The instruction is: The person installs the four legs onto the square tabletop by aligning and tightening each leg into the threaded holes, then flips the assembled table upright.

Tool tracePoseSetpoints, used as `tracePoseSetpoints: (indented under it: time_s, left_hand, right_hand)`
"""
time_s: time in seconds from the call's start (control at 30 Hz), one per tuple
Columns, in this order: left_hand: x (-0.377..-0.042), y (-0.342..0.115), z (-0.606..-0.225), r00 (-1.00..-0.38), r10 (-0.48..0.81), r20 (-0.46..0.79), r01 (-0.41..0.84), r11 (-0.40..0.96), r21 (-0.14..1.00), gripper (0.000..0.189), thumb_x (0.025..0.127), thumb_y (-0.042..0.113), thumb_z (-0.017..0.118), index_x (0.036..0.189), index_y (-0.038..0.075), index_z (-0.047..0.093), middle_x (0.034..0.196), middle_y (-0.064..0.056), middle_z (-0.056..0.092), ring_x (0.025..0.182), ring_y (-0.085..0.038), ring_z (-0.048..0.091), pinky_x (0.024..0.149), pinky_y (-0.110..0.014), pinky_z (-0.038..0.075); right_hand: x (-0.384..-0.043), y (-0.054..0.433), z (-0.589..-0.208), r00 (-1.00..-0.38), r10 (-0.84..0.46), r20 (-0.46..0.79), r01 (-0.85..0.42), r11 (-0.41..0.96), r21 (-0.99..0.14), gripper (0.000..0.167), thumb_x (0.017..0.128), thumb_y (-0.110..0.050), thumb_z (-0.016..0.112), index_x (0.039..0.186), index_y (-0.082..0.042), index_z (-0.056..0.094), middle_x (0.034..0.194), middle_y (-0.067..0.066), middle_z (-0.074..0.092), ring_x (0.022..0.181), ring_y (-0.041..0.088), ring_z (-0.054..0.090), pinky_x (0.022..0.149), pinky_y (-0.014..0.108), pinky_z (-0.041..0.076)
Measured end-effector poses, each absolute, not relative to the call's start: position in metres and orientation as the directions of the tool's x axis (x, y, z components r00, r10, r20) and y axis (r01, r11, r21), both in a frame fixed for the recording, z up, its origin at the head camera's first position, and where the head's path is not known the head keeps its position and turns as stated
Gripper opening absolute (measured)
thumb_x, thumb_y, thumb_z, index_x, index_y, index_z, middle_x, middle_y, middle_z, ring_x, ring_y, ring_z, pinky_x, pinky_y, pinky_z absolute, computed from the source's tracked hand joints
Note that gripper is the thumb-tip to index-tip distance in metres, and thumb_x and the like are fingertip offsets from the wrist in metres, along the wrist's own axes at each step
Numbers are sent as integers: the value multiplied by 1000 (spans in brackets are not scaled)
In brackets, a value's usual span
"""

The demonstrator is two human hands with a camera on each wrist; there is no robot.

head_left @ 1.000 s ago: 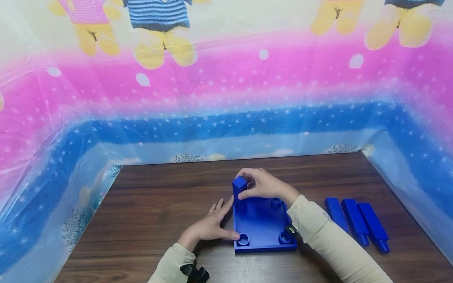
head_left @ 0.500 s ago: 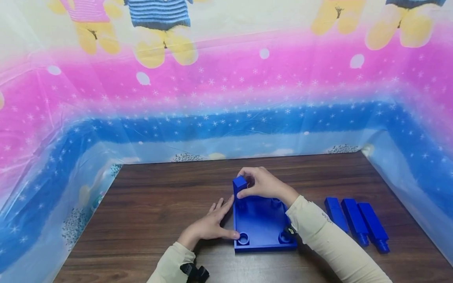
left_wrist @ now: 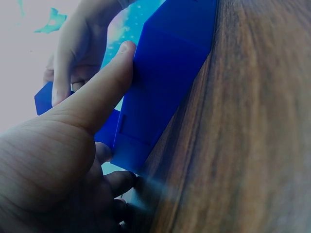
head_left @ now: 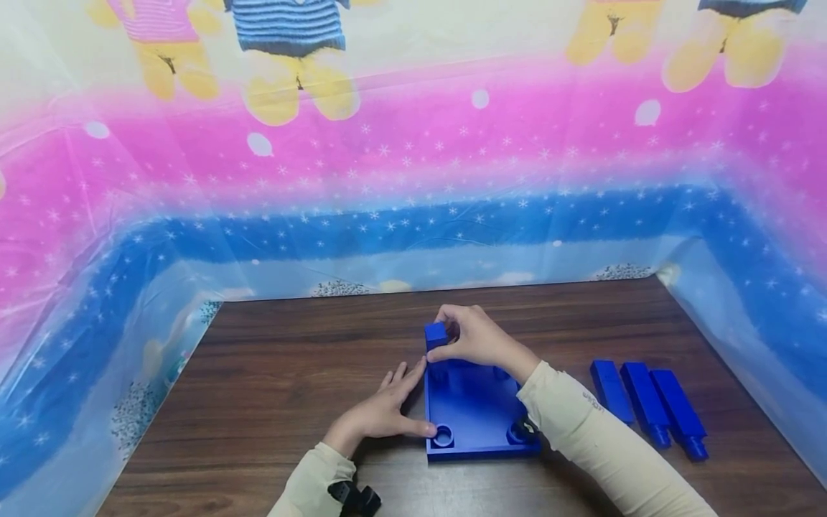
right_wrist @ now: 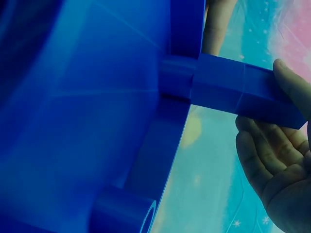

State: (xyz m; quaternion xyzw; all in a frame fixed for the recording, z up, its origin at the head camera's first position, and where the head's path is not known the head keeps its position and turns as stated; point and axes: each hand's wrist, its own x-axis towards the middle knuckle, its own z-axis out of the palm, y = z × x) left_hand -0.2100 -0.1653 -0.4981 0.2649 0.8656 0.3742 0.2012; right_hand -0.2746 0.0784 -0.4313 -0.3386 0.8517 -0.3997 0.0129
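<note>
A square blue leg (head_left: 436, 334) stands upright at the far left corner of a shallow blue tray-like tabletop (head_left: 478, 413). My right hand (head_left: 484, 337) pinches the leg near its top between thumb and fingers. In the right wrist view the leg (right_wrist: 243, 91) meets a round socket (right_wrist: 176, 77) at that corner. My left hand (head_left: 381, 416) rests against the tabletop's left side, fingers stretched along the edge and thumb at the near corner. The left wrist view shows that thumb (left_wrist: 109, 82) straight against the blue side wall (left_wrist: 167, 73).
Three more blue legs (head_left: 645, 402) with narrow threaded-looking ends lie side by side on the brown wooden table (head_left: 291, 359), right of the tabletop. A round socket (head_left: 443, 443) shows at its near left corner. A patterned curtain (head_left: 413, 165) surrounds the table's back and sides.
The leg has turned about its upright axis, so its top face sits at a different angle. My right hand has twisted slightly with it, and my left hand has stayed put.
</note>
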Motion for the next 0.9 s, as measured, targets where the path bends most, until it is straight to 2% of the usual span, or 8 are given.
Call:
tracePoseSetpoints:
  time_s: [0.27,0.57,0.7,0.83,0.9]
  left_hand:
    - [-210,-166,-499,-780,606,-158,298,581,757,117,89,51,83,171,12,8,177,-12,9,160,-44,-9,124,-70,-2]
    - [-212,-167,-497,-780,608,-149,309,581,753,117,89,52,83,171,11,10,176,-12,10,160,-44,-8,125,-68,-3]
    - [-212,-166,-497,-778,613,-137,325,580,747,117,89,52,83,171,11,10,176,-12,11,160,-46,-7,125,-68,-2]
    - [-210,-166,-498,-775,619,-129,336,575,746,116,90,49,83,170,9,10,176,-13,10,159,-47,-6,125,-68,-2]
    - [-209,-166,-498,-774,620,-125,340,574,745,116,90,48,83,170,8,9,176,-13,10,159,-47,-6,124,-69,-1]
  right_hand:
    - [-267,74,-430,-812,-536,229,-522,494,-695,37,82,-29,94,95,-16,61,85,-10,73,77,7,67,76,33,54]
    - [-266,70,-425,-825,-518,225,-511,514,-690,38,82,-30,94,94,-15,61,84,-9,73,76,8,66,74,34,53]
    - [-273,78,-420,-764,-620,179,-549,478,-686,39,84,-28,92,109,-12,67,94,-5,75,86,12,71,81,36,58]
    - [-285,88,-418,-651,-754,88,-564,403,-721,56,89,-18,88,139,-8,63,121,5,74,107,23,73,94,41,60]
    - [-290,90,-418,-604,-795,59,-562,372,-739,62,91,-14,85,147,-7,59,133,11,70,115,28,71,98,44,59]
